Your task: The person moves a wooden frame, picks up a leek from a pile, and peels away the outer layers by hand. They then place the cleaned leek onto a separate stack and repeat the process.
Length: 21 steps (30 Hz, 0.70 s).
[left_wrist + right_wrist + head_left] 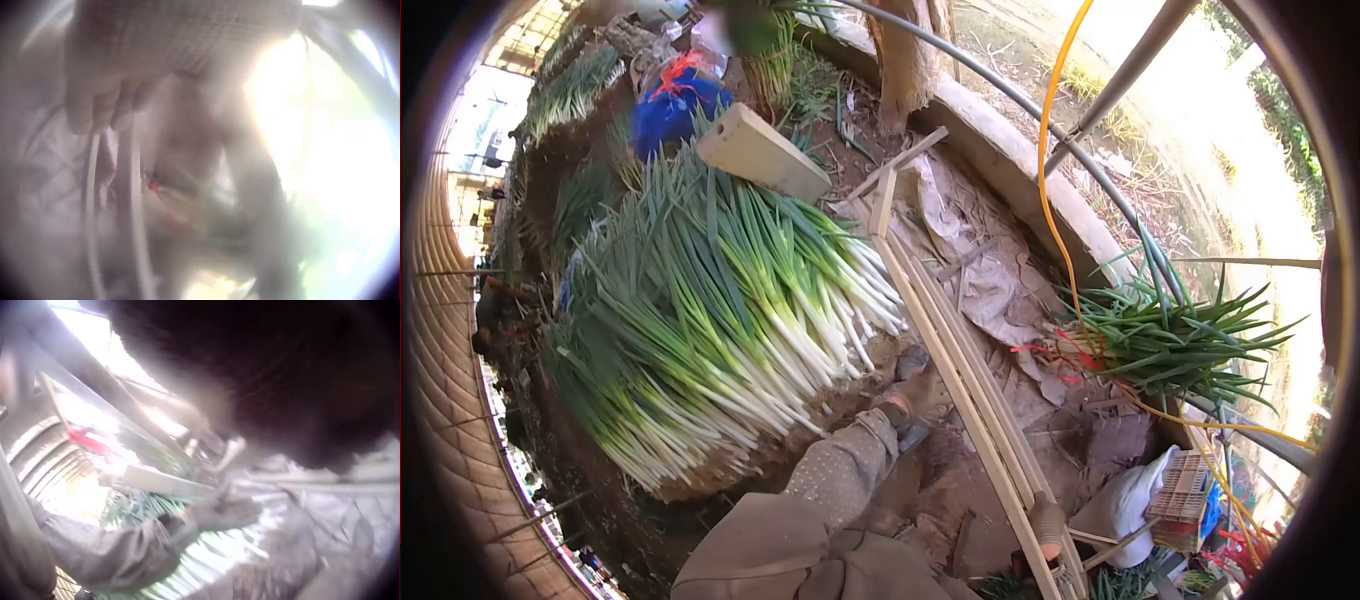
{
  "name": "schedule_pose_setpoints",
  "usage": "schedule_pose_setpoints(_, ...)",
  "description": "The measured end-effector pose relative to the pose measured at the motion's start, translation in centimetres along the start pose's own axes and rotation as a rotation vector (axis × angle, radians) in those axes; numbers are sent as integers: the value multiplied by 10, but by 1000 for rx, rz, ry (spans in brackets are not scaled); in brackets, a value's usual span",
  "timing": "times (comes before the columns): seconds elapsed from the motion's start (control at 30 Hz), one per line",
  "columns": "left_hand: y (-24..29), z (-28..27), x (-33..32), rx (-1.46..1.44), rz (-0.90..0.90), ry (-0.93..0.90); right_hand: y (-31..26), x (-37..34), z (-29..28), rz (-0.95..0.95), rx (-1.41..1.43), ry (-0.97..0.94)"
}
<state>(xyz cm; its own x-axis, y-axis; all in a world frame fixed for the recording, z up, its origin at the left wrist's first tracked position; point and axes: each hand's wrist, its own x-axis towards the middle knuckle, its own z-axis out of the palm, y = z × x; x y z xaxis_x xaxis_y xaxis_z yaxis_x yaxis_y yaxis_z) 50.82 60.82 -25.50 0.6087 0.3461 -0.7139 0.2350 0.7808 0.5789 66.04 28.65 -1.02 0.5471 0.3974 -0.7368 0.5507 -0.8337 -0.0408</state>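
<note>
A long narrow frame of wooden slats (975, 395) runs diagonally through the head view. In the left wrist view my left hand (131, 81), against knit-textured fabric, comes down from above with its fingers curled over two pale slats (134, 206). The right wrist view is blurred: my right hand (281, 381) fills the upper right as a dark shape, close over pale slats (350, 484), its fingers and grip hidden. Beside the frame lies a wide pile of leeks (740, 300), white ends towards it.
My trouser leg (845, 470) stretches between leeks and frame. A pale board (760, 150) stands at the pile's end, near a blue bag (680, 110). To the right are a cut green leaf heap (1175, 340), a crate (1185, 490), a white sack (1120, 510) and a yellow hose (1045, 150).
</note>
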Motion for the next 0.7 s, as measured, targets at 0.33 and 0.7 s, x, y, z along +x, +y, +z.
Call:
schedule_pose_setpoints(0.33,128,57,-46,-313,-114,-154,33,-1,31,99,80,-70)
schedule_pose_setpoints(0.7,197,90,-42,32,55,-13,13,-12,8,94,195,-142)
